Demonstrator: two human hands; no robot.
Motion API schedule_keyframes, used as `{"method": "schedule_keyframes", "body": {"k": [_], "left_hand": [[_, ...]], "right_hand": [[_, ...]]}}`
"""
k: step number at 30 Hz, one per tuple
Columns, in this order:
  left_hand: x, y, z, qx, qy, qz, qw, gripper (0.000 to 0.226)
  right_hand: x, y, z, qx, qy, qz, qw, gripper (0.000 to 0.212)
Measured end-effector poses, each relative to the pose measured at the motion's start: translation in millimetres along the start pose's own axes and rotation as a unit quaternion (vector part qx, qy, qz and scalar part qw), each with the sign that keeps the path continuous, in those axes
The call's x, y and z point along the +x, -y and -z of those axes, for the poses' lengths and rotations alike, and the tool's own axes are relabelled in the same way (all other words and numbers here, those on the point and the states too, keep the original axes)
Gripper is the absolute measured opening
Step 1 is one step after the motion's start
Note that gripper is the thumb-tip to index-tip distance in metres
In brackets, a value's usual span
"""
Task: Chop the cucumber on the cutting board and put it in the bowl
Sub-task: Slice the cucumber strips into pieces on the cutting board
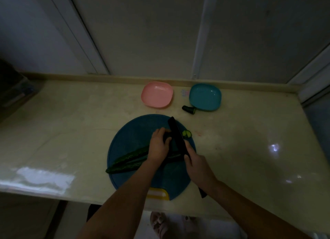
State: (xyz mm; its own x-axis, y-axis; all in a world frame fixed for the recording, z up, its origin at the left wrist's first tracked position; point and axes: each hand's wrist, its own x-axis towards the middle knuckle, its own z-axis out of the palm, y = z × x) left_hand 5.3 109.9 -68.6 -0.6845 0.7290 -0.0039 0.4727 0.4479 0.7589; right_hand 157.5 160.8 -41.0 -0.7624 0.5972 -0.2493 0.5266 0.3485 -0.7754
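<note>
- Dimly lit, a pale tabletop (71, 122) carries a round blue cutting board (128, 131) near its front edge.
- The cucumber (128, 160), split lengthwise into long dark green pieces, lies on the board, slanting from lower left up toward the middle.
- The left hand (159, 146) curls over the cucumber's right end, holding it down.
- The right hand (198, 167) grips the handle of a black knife (175, 133), its blade set across the cucumber just beside the left fingers.
- Two pale slices (187, 133) lie on the board, right of the blade.
- At the back stand a pink bowl (157, 94) and a teal bowl (205, 97), with a cucumber stub (189, 109) just beside the teal one.
</note>
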Motion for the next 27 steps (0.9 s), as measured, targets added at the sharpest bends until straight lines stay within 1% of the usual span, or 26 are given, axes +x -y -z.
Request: {"method": "schedule_keyframes", "body": {"k": [8,14,27], "left_hand": [[0.3,0.0,0.3,-0.003,0.003,0.004,1.000,0.014],[0.4,0.2,0.3,-0.004,0.002,0.005,1.000,0.012],[-0.9,-3.7,1.5,0.005,-0.007,0.001,1.000,0.009]], "right_hand": [[-4.6,-1.4,-0.8,-0.004,-0.011,0.000,1.000,0.054],[-6.4,-1.9,-1.2,0.004,-0.008,0.005,1.000,0.054],[-3.5,3.9,1.4,0.008,0.012,-0.016,1.000,0.055]]}}
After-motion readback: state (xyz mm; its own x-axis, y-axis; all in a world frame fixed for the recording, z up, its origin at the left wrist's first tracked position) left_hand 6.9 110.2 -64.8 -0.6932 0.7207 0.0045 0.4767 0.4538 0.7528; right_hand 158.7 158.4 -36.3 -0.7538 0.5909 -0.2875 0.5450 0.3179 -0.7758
